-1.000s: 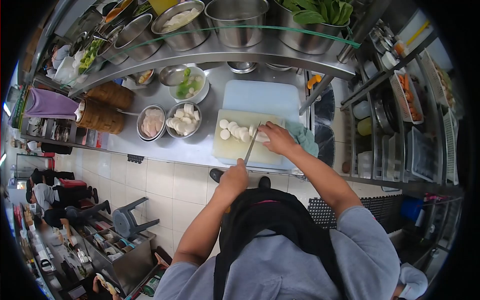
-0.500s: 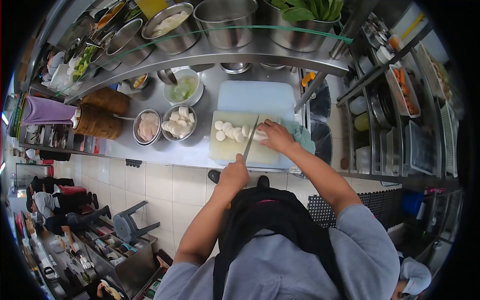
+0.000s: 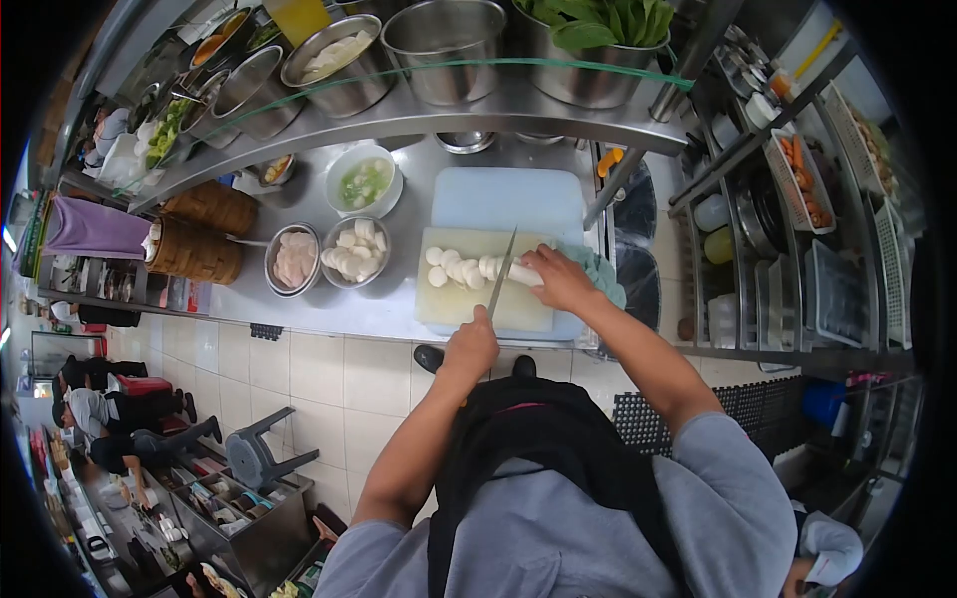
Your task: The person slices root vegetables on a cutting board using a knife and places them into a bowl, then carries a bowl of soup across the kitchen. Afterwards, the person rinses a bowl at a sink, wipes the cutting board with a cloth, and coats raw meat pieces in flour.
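My left hand (image 3: pixel 471 349) is wrapped around the handle of a long kitchen knife (image 3: pixel 501 274), its blade pointing away from me. The blade lies between a row of round white slices (image 3: pixel 461 267) and the uncut end of a white log-shaped food (image 3: pixel 519 272), whose kind I cannot make out. Curled over that uncut piece are the fingers of my right hand (image 3: pixel 560 280). Slices and log rest on a cream cutting board (image 3: pixel 439 304), which overlaps a pale blue board (image 3: pixel 508 194). A teal cloth (image 3: pixel 598 267) sits beside my right hand.
Left of the boards stand a metal bowl of white chunks (image 3: pixel 356 249), a bowl of pale pink pieces (image 3: pixel 295 259) and a white bowl with green pieces in liquid (image 3: pixel 365 181). Bamboo steamers (image 3: pixel 194 244) are further left. A metal shelf (image 3: pixel 419 115) with pots overhangs the back.
My right hand has shifted slightly right and its fingers sit further from the blade, showing more of the white log. A metal ladle over the white bowl is gone from sight.
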Demonstrator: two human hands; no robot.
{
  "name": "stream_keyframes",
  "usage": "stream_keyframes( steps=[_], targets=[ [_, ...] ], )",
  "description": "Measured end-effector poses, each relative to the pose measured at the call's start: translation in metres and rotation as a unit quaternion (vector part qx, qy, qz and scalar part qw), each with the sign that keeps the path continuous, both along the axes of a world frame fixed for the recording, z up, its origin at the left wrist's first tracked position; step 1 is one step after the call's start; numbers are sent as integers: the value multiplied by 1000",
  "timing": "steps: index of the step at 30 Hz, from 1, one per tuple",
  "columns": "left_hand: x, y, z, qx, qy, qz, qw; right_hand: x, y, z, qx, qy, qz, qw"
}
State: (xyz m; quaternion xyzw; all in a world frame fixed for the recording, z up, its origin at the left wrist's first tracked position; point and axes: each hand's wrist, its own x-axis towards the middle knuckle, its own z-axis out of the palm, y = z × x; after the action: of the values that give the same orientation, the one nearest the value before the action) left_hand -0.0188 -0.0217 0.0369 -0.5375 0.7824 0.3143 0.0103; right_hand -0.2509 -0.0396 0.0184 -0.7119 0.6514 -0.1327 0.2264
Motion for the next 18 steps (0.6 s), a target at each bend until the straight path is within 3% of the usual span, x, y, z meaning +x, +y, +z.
stream_keyframes(
  steps=[6,9,11,18],
  targets=[
    [3,7,24,22,-49,-54,997,-1,-3,0,6,-6,11,1000],
    [-2,9,6,25,-37,-44,998,-4,-1,-2,-10,-19,19,1000],
    [-10,11,-32,24,-12,-26,999,-4,-5,-7,3,-27,16,1000],
    [-9,-4,-33,53,-27,-10,998,-8,-3,-12,-23,-73,14,997]
  ],
)
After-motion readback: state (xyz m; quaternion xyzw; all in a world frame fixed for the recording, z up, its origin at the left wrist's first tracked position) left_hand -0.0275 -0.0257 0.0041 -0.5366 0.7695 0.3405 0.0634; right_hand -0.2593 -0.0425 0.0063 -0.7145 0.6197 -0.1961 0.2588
